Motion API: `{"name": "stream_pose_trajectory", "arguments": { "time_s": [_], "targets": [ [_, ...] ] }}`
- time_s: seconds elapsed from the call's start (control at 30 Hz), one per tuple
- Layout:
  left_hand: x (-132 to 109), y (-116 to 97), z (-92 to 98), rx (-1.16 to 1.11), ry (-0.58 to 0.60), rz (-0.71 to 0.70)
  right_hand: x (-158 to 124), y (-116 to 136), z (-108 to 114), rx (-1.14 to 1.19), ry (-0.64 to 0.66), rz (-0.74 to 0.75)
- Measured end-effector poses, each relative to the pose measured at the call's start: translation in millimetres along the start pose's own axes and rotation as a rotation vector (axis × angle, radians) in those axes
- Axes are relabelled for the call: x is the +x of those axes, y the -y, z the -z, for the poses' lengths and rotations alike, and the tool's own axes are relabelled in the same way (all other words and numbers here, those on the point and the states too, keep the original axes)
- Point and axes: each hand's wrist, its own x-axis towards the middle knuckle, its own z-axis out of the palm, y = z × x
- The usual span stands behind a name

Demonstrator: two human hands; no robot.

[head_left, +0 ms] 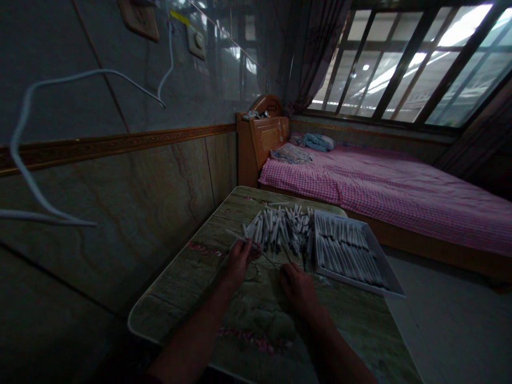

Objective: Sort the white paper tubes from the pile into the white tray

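Observation:
A loose heap of several white pen-like tubes (pixel 280 229) lies on a small table (pixel 176 298) with a patterned top. To its right a white tray (pixel 390 285) holds more tubes laid in rows. My left hand (pixel 239 262) is closed, pinching one thin white tube that sticks out up and left, just in front of the heap. My right hand (pixel 298 285) rests on the table near the tray's front left corner, fingers curled round a thin dark piece I cannot make out.
A marble-panelled wall with a wooden rail (pixel 120 144) runs close on the left, with white cables (pixel 28 176) hanging from it. A bed with a pink checked sheet (pixel 380 186) stands behind the table under barred windows. Grey floor (pixel 452 320) lies right.

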Motion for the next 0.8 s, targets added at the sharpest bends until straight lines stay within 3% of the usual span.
{"name": "stream_pose_trajectory", "arguments": {
  "time_s": [0.2,0.43,0.57,0.63,0.73,0.8],
  "targets": [
    [-4,2,-4.0,0.118,0.039,0.028,1,-4,6,0.182,-0.173,-0.001],
    [-23,6,-9.9,0.069,0.277,0.307,22,13,-5,0.614,-0.114,-0.237],
    [-21,6,-10.0,-0.017,0.257,0.321,36,8,-6,0.699,-0.027,-0.298],
    [-16,6,-9.0,-0.07,0.198,0.278,40,2,-3,0.619,-0.032,-0.318],
    [-8,5,-6.9,-0.141,0.111,0.229,46,-4,1,0.308,-0.059,-0.275],
    [-5,4,-6.2,-0.185,0.072,0.225,51,-5,3,0.098,-0.007,-0.231]
  ]
}}
